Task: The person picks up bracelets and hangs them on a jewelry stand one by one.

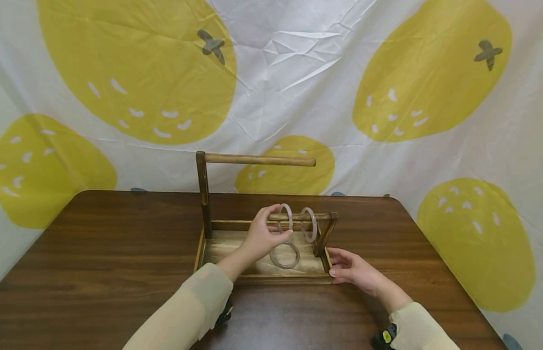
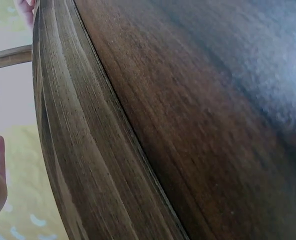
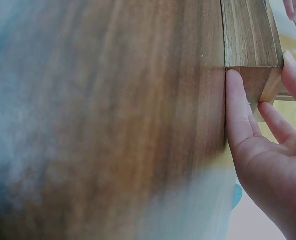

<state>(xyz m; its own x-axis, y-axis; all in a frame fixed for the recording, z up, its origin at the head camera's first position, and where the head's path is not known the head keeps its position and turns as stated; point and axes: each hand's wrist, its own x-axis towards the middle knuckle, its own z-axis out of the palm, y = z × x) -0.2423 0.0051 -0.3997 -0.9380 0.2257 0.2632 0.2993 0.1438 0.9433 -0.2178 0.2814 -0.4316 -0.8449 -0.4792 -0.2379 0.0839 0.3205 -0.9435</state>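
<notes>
A wooden stand with a shallow tray (image 1: pixel 289 280) has a tall bar (image 1: pixel 260 160) at its left and a lower bar (image 1: pixel 321 217) at its right. My left hand (image 1: pixel 263 231) holds a pale translucent bangle (image 1: pixel 290 214) upright at the free end of the lower bar, thumb at its lower edge. Another bangle (image 1: pixel 313 228) hangs on that bar, nearer its post. A third bangle (image 1: pixel 273 255) lies in the tray below. With extended fingers my right hand (image 1: pixel 359 274) touches the tray's right front corner, seen close in the right wrist view.
The dark wooden table (image 1: pixel 100 253) spreads around the stand. Behind it hangs a white cloth (image 1: pixel 293 87) printed with yellow fruit. Dark wrist devices sit at both sleeves.
</notes>
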